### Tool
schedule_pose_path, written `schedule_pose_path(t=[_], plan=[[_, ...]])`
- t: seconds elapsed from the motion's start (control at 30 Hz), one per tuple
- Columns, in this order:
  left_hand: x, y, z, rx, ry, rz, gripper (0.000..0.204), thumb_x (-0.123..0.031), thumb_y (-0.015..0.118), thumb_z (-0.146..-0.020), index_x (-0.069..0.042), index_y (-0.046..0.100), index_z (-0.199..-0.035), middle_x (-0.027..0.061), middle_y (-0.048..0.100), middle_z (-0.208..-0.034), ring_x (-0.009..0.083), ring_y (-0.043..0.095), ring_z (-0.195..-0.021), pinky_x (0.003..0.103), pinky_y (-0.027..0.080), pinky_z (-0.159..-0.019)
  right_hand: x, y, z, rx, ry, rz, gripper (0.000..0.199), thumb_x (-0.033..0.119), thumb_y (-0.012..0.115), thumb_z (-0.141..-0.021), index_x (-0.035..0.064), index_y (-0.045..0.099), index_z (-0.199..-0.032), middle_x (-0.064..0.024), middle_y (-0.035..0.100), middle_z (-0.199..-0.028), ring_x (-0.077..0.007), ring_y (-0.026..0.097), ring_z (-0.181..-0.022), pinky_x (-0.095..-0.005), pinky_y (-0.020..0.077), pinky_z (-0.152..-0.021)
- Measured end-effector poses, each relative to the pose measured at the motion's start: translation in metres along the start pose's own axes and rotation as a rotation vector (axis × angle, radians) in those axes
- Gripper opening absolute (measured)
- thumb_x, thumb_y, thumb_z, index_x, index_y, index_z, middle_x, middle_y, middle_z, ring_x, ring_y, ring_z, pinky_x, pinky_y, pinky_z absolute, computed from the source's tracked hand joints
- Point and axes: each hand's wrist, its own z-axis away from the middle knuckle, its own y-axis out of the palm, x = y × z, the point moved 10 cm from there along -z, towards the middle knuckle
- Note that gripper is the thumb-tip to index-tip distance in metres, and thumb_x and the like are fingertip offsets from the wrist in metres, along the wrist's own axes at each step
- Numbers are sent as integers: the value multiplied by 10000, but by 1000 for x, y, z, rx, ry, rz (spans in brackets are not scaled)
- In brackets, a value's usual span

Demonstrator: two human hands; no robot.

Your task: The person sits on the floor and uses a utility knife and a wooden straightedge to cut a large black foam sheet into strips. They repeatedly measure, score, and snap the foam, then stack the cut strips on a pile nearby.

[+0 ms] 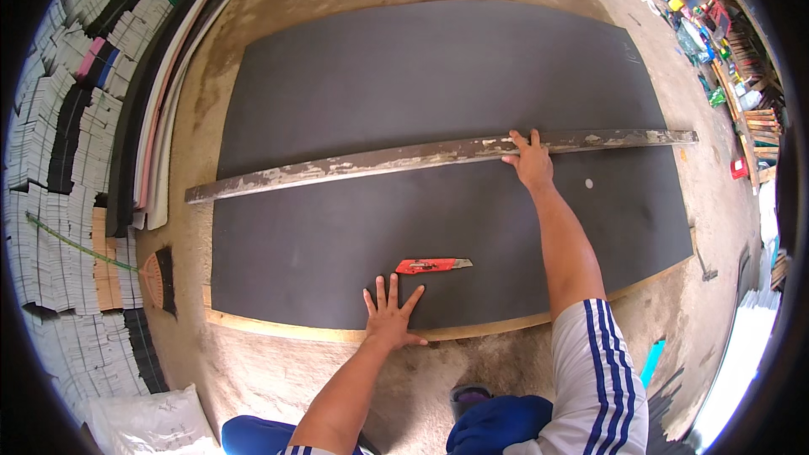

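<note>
1. Left hand (389, 313): flat, palm down, fingers spread wide, on the near edge of the dark grey foam sheet (438, 93). Grips nothing.
2. Right hand (531, 160): arm stretched forward, fingers spread and pressing down on the long straightedge (354, 165). Thumb side sits on the sheet just below the bar.
3. Straightedge: long, worn wooden or metal strip with flaking pale paint. It lies across the sheet's full width, tilted slightly, left end lower in the picture. Both ends overhang the sheet edges.
4. Red utility knife (432, 265): lies on the sheet between the two hands, just beyond the left fingertips, not touched. Can't tell if the blade is out.
5. Sheet lies flat on a wooden board (286, 328); the board's pale edge shows along the near side.
6. Board rests on a concrete floor (295, 0).
7. Left side: stacks of white and black foam pieces (59, 168), plus leaning sheets in pink, white and black (160, 118).
8. Far right: cluttered shelving (750, 76), details too small to tell.
9. Person's knees in blue (497, 425) at the bottom edge.
</note>
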Motion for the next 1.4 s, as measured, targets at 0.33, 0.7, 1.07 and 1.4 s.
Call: schedule_pose_path(t=[0.33,0.7,1.07,1.4], plan=[[-3,-3,2,-60,-14,41,1418,-767,885,-637,-421,56,-1734,247,-128,-1789,505,-151,-1632,747,-20,-1264,-33,13,57,-71,44,-167,756,320,741,-998,276,380,-1661,-219,277,-1730,-451,434,-1500,-552,421,-1202],[4,5,-1,-308,-16,-47,1340,-846,793,-689,-349,132,-1744,267,-66,-1792,494,-71,-1649,721,81,-1274,-94,11,309,124,-341,-10,866,712,643,-939,294,407,-1660,-75,300,-1766,-308,260,-1632,-535,237,-1321],[-15,6,4,-401,15,-280,897,-246,668,-995,-208,165,-1738,326,227,-1732,579,318,-1549,695,497,-1092,-136,-2,339,-267,-427,328,616,248,551,-1072,347,396,-1660,-212,555,-1579,-427,548,-1452,-560,499,-1156],[-11,20,37,-564,70,-383,863,-171,678,-922,-175,307,-1702,285,300,-1718,548,389,-1518,681,519,-1058,-134,-17,377,-335,-264,291,680,134,568,-1036,369,419,-1656,-264,555,-1552,-479,576,-1404,-579,500,-1142]])
